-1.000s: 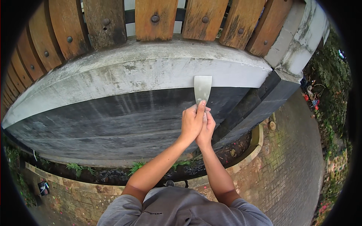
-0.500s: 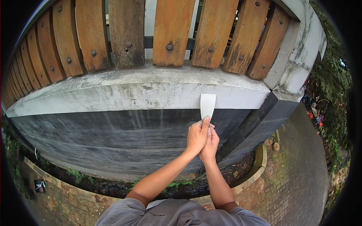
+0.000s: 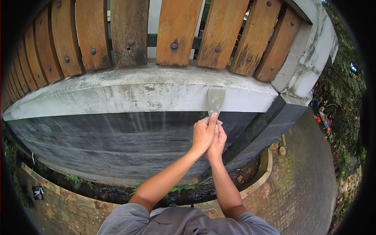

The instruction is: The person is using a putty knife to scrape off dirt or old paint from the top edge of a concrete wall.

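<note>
- Flared grey metal scraper (image 3: 216, 101) stands blade-up before the stained white wall band (image 3: 172, 97).
- Left hand (image 3: 201, 135) and right hand (image 3: 217, 144) press together, clasped round its lower end.
- Dark grey wall (image 3: 98, 137) below; brown wooden slats (image 3: 178, 27) above.

diffuse daylight | moderately bright | centre sharp | fisheye bowing toward rim | corners black

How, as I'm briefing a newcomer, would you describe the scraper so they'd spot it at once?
Find the brown wooden slats, then the white ledge beneath, above the dark wall. Toward the ledge's right end, the scraper points up from the clasped left hand and right hand. Only it has a thin grey blade flaring toward the tip.
</note>
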The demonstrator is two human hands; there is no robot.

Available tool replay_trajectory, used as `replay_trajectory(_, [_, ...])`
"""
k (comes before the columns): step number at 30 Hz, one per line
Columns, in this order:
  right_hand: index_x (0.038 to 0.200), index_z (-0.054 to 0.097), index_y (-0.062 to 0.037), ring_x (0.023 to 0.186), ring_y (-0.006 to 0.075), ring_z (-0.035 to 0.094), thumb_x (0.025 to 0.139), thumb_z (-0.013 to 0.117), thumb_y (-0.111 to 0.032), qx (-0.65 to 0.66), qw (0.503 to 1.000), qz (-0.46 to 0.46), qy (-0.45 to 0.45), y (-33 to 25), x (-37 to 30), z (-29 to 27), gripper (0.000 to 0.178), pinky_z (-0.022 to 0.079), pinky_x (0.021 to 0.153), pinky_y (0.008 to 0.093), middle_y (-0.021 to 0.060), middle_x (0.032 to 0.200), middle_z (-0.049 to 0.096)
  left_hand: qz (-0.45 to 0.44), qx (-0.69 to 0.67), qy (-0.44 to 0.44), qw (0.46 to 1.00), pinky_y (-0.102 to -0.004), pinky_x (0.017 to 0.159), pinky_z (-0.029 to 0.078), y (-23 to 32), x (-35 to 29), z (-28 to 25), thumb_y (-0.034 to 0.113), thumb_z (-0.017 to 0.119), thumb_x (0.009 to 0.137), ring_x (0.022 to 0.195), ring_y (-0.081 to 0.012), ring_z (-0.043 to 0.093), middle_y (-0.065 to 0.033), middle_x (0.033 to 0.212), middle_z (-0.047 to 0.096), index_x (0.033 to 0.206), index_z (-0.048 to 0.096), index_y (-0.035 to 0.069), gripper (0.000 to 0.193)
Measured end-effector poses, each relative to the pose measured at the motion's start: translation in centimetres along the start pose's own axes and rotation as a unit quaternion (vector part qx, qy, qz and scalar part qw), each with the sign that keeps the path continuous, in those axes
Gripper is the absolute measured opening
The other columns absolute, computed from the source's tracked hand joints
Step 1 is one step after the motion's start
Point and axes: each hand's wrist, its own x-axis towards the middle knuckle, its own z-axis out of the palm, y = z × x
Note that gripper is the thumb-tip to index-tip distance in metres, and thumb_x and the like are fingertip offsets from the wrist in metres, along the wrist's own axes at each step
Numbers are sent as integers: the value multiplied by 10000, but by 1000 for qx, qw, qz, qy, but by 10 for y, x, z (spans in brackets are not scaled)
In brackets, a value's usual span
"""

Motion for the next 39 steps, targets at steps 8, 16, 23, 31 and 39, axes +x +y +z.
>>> replay_trajectory(8, [947,576,36,760,77,517,983,435,-135,-13,1000,-10,-7,-25,12,2,224,437,685,250,33,841,592,12,-23,-4,1000,-353,607,484,26,5,3,439,425,967,626,-251,653,-189,648,640,797,680,-41,569])
replay_trajectory(16, [1002,592,49,824,99,546,962,452,-102,-54,996,35,-55,2,-27,-8,209,446,739,262,63,908,614,-30,-34,33,998,-298,593,470,-27,-31,-9,429,410,982,613,-157,594,-118,655,631,808,671,-48,571])
replay_trajectory(23, [967,601,57,720,371,650,856,568,-62,-293,933,-100,-182,-51,-18,9,166,474,622,370,230,744,615,-81,-298,63,949,-309,640,526,-14,-45,-19,486,338,990,684,-193,622,-155,749,631,891,605,-51,608])
replay_trajectory(31, [997,612,36,735,393,637,866,580,-111,-357,908,-83,-204,-70,-5,19,199,479,664,397,245,782,621,-116,-448,60,884,-356,655,546,-2,-34,-15,494,341,984,717,-257,638,-194,832,622,941,569,-52,592])
replay_trajectory(39, [873,610,23,664,394,615,848,624,-153,-404,868,-142,-251,-82,26,-9,178,471,639,414,198,703,624,-57,-467,73,879,-379,711,537,1,-23,20,535,265,983,742,-261,628,-181,801,610,919,549,-34,639])
